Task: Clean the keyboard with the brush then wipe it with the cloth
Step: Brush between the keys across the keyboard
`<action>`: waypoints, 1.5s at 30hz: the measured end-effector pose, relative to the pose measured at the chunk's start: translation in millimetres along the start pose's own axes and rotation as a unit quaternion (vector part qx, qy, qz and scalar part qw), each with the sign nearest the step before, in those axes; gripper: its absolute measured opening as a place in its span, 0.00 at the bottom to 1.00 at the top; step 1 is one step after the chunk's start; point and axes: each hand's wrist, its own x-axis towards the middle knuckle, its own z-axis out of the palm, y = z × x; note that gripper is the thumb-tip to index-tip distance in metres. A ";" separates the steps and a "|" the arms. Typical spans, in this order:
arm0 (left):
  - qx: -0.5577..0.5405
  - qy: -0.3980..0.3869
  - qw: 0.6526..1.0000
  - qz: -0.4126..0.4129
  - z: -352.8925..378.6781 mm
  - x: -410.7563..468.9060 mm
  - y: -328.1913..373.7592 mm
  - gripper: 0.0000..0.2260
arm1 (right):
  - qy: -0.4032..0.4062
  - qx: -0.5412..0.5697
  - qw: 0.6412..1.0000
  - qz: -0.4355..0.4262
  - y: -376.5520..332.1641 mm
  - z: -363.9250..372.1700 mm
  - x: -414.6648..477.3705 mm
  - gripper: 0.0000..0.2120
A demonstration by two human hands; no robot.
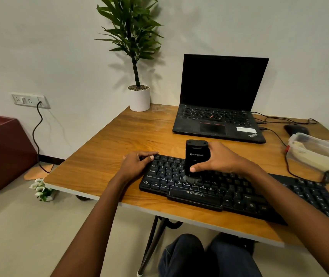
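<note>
A black keyboard (239, 194) lies along the near edge of the wooden table (123, 136). My right hand (219, 158) grips a black block-shaped brush (196, 154) upright, thumb on its front, with pale bristles pressed onto the keys left of the keyboard's middle. My left hand (137, 161) holds the keyboard's far left corner, fingers curled over its edge and thumb on the top row. No cloth is plainly in view.
An open black laptop (219, 108) stands behind the keyboard. A potted plant (139, 96) sits at the far left corner. At the right are a black mouse (295, 128), cables and a clear plastic container (317, 154). My knees show under the table.
</note>
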 end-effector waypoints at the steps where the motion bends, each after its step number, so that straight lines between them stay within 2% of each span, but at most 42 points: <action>1: -0.005 -0.002 1.000 -0.001 -0.2 -0.1 -0.1 0.11 | 0.012 -0.009 1.000 -0.005 -3.1 1.6 3.6 0.23; 4: -0.005 -0.002 1.000 0.004 0.6 0.9 -2.5 0.14 | 0.039 0.025 0.999 -0.008 -2.3 15.8 5.1 0.21; 7: -0.007 -0.008 1.000 0.002 -0.5 1.7 -3.6 0.16 | 0.017 0.056 0.998 0.006 10.0 15.7 -5.0 0.18; 10: -0.002 -0.009 1.000 0.005 -1.0 0.9 -2.5 0.16 | -0.011 0.021 1.000 0.010 5.3 0.6 -4.8 0.19; 12: 0.008 -0.003 1.000 0.008 -0.9 -0.2 -0.9 0.15 | 0.005 -0.009 1.000 -0.006 -2.8 0.4 1.4 0.22; 14: 0.006 -0.004 1.000 0.007 -1.5 -0.3 -0.6 0.15 | 0.031 0.014 0.999 -0.011 -5.7 7.9 4.2 0.21; 17: 0.001 -0.004 1.000 0.005 -1.1 -0.2 -1.1 0.15 | 0.014 0.056 0.998 0.008 6.5 13.1 -3.7 0.18; 21: 0.011 0.000 1.000 0.001 -1.8 -1.2 1.0 0.13 | -0.013 0.029 0.999 0.017 5.8 -3.9 -9.9 0.19; 25: 0.029 0.010 0.999 0.009 -2.0 -1.3 1.6 0.09 | 0.021 0.034 0.999 -0.006 -3.0 4.1 -0.7 0.21; 28: 0.026 0.013 1.000 0.006 -2.0 -2.7 2.9 0.09 | 0.018 0.059 0.998 0.009 9.8 8.2 -5.4 0.19; 32: -0.002 0.014 1.000 -0.002 -0.6 -5.4 9.1 0.08 | -0.012 0.038 0.999 0.020 7.7 -7.7 -11.6 0.19; 34: 0.001 0.017 1.000 -0.006 0.0 -7.1 13.0 0.09 | -0.002 0.024 1.000 0.008 -1.9 -5.3 -6.3 0.20; 39: 0.029 0.010 1.000 0.001 -1.3 -6.4 7.8 0.09 | 0.011 0.069 0.997 0.011 7.2 10.8 -5.9 0.19; 42: 0.025 0.005 1.000 -0.002 -0.9 -5.7 8.1 0.10 | -0.019 0.034 0.999 0.020 4.2 -3.2 -8.0 0.18; 45: 0.023 0.011 1.000 -0.004 -1.5 -4.9 8.1 0.10 | 0.004 0.013 1.000 -0.001 -7.3 -1.6 -0.5 0.22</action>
